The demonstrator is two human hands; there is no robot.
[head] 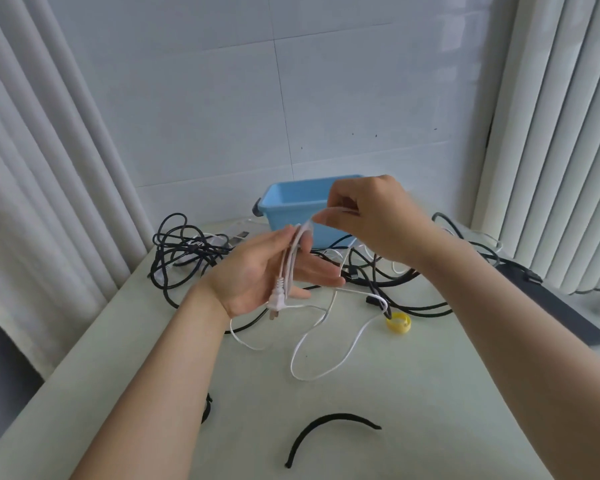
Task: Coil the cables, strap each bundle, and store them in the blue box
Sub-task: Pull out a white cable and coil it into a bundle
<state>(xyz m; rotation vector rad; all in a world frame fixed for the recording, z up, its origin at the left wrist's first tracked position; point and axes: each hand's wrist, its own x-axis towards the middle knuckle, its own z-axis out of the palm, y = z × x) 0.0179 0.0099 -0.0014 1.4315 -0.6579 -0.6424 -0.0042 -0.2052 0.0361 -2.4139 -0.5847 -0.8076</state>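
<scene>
White cable (289,268) loops lay across my left hand (257,275), thumb pinning them, fingers straight for winding; my right hand (378,220) pinched the next turn before the blue box (291,202).

White cable (288,268) half-coiled (plug (277,303) dangling); black cables (184,249) tangled beside open blue box (291,206).

Box (291,209): smooth blue plastic with a soft sheen. In front of it, the white cable (312,362) has a slick, slightly glossy sheath and a hard plastic plug (276,303). Left of the box, the black cables (177,251) look matt and rubbery. Farthest from the box, a fuzzy cloth strap (326,424) lies on the smooth, matt table (430,393).
</scene>
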